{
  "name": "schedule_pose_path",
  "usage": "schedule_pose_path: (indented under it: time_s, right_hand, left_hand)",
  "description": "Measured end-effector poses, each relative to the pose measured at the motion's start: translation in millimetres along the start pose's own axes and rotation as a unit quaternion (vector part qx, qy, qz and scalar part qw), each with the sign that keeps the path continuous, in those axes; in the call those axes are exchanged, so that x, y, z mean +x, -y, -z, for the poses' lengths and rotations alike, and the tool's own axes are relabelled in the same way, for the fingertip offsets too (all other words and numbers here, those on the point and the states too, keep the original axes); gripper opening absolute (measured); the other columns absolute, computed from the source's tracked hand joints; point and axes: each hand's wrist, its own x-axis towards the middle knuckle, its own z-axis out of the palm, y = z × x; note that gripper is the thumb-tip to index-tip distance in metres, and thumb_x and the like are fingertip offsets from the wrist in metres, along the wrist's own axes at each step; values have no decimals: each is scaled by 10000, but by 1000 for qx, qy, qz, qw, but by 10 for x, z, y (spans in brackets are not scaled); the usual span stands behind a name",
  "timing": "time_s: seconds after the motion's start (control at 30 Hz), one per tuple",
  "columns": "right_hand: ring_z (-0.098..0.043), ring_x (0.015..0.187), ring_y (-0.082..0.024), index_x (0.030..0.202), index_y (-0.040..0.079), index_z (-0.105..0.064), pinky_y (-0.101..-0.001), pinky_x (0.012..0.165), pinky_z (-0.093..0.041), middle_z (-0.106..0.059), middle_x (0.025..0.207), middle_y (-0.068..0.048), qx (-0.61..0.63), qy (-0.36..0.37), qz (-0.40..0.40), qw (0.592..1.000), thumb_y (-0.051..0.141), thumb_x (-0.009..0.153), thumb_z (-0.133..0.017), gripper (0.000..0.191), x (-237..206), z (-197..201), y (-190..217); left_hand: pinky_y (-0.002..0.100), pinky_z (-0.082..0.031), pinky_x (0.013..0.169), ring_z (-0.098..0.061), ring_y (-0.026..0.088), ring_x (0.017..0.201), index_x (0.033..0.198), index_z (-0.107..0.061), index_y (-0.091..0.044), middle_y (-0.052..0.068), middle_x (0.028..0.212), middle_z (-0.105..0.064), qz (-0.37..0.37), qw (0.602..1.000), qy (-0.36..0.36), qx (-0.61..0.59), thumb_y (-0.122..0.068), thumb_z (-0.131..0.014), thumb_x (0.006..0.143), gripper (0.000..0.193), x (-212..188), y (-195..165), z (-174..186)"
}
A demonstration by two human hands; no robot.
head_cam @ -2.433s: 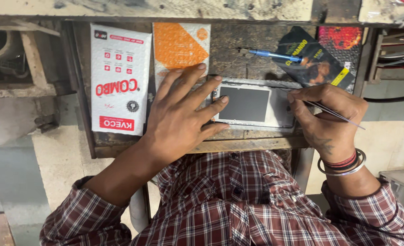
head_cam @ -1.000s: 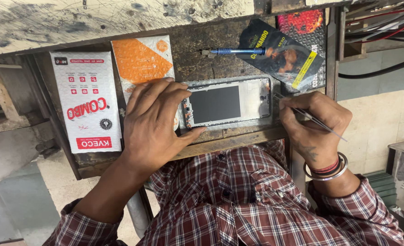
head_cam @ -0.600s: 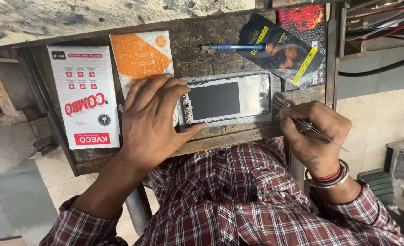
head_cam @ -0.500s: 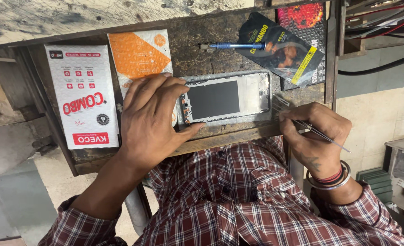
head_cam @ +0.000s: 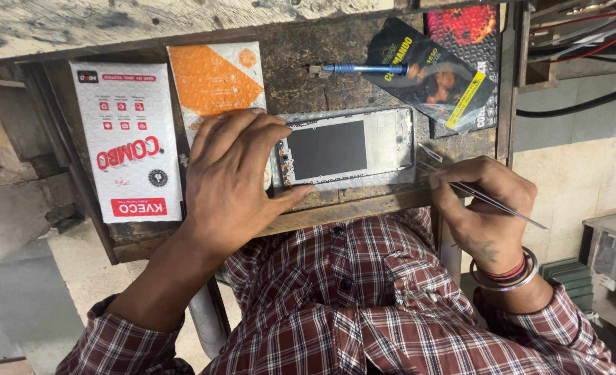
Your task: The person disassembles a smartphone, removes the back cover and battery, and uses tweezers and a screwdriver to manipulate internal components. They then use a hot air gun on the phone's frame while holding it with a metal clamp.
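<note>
The phone (head_cam: 346,149) lies flat near the front edge of my bench (head_cam: 308,83), opened up, with a dark rectangular panel in the middle of its pale frame and a strip of small orange and metal parts along its left end. My left hand (head_cam: 235,173) rests palm down on that left end, fingers spread and bent over the top corner, thumb stretched along the lower edge; it presses rather than grips, so nothing is closed inside it. My right hand (head_cam: 485,201) sits just beside the phone's right end, at the bench corner, pinched narrow around the tweezers (head_cam: 492,199). Their thin metal shaft crosses my knuckles and sticks out to the right; the tips point toward the phone's right end, and I cannot tell whether they touch it.

Behind the phone a blue screwdriver (head_cam: 363,69) lies on its side, its tip to the left, its other end touching a black packet (head_cam: 429,80) with a yellow stripe. A red-and-black packet (head_cam: 469,31) lies partly under that one. Left of the phone, partly under my left fingers, is an orange-and-white box (head_cam: 214,80), and further left a white box (head_cam: 127,139) with red print. Bangles (head_cam: 512,274) circle my right wrist, above a checked shirt (head_cam: 349,298) sleeve.
</note>
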Motion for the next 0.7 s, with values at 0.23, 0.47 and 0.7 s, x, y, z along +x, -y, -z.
schedule_pose_path:
  time_s: [0.23,0.47,0.7]
  right_hand:
    - [-729,945,-134,1122,-30,-627,-262,919,-588,-735,991,-113,146,-7,-81,986,35,1021,-719,151,-91,24,-156]
    - [-741,919,-158,1084,-35,-648,-264,877,-595,-747,980,-130,139,33,-53,988,10,991,-736,135,-6,-21,-117]
    - [-759,867,-157,1006,-19,-700,-245,804,-604,-764,987,-120,133,100,35,986,-1,947,-766,90,319,-413,173]
  left_hand:
    - [514,-359,1157,-508,313,1326,1391,-586,-29,150,1340,-627,14,999,33,0,-479,-939,704,894,45,-9,22]
    - [496,-351,1161,-504,307,1338,1457,-533,-68,131,1365,-628,27,996,80,-32,-482,-943,628,1014,37,73,93]
    - [511,-335,1167,-473,326,1331,1506,-423,-59,179,1387,-581,0,995,92,-37,-518,-948,633,1117,25,200,-34]
